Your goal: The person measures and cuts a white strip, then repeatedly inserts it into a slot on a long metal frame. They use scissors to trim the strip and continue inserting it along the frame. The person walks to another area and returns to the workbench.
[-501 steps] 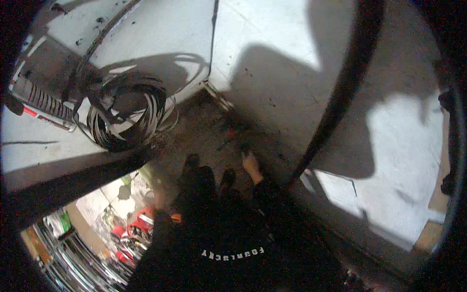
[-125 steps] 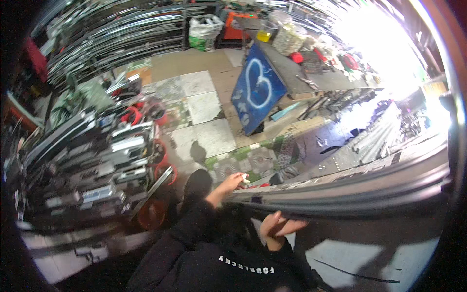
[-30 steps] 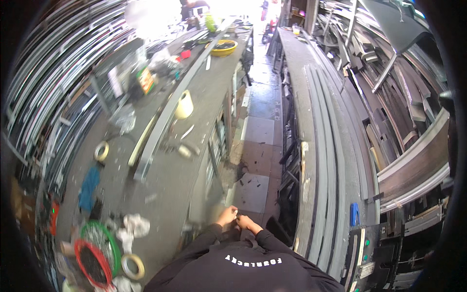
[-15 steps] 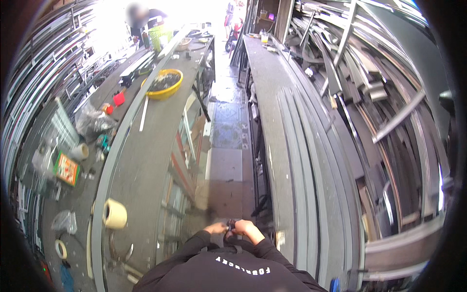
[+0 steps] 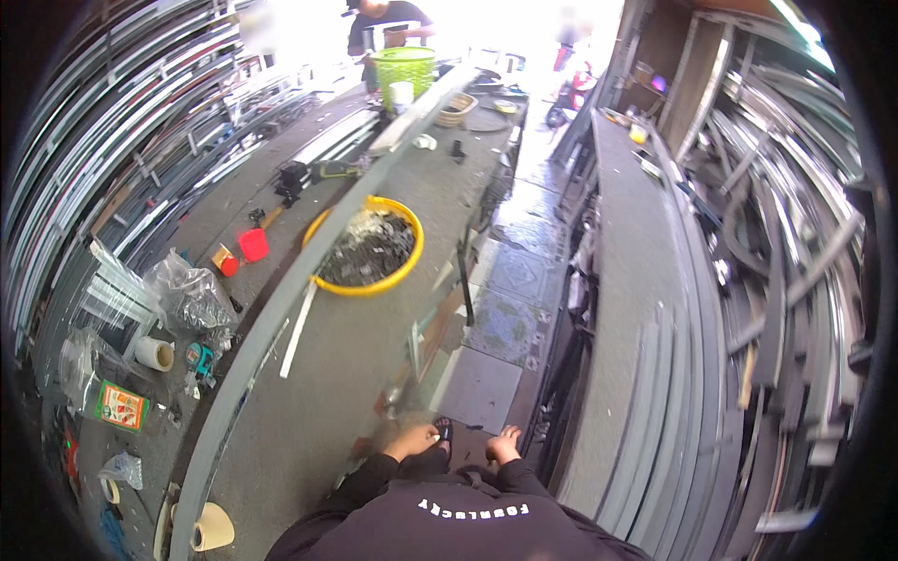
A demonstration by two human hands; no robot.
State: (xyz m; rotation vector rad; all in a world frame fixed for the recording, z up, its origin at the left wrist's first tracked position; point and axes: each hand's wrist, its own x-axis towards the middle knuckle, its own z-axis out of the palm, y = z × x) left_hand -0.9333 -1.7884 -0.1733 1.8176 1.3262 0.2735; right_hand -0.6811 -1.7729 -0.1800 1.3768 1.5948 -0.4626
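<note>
My left hand (image 5: 412,440) is low in front of my body, beside the near edge of the long grey workbench (image 5: 327,374). Its fingers are curled, with a small pale spot at the fingertips too small to name. My right hand (image 5: 505,446) hangs over the aisle, fingers apart and nothing seen in them. Between the hands a sandalled foot (image 5: 444,430) shows on the floor. Up the bench sits a yellow basin (image 5: 418,266) full of small dark pieces, with a long grey metal profile (image 5: 257,360) running past it and overlapping its rim.
A tape roll (image 5: 213,528), a red cup (image 5: 253,245), a plastic bag (image 5: 192,292) and a green basket (image 5: 404,79) are on the left. Long grey profiles (image 5: 645,421) lie on the right bench. Stacked metal lengths line both sides. Another person (image 5: 388,23) stands far off.
My hands, together before, have come apart, the left moving toward the bench. The view has turned left and moved forward, so the yellow basin looks nearer.
</note>
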